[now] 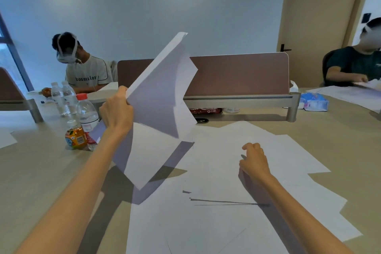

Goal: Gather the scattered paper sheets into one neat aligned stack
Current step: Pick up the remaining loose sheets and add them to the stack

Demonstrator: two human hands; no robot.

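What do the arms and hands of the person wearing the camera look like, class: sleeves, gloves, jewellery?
Both forearms are bare up to the frame edge, with no sleeve showing. The left hand and right hand wear no gloves, and no watch, bracelet or ring is visible.

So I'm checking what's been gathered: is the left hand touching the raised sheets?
Touching. In the head view the left hand pinches the raised sheets at their left edge, holding them above the table.
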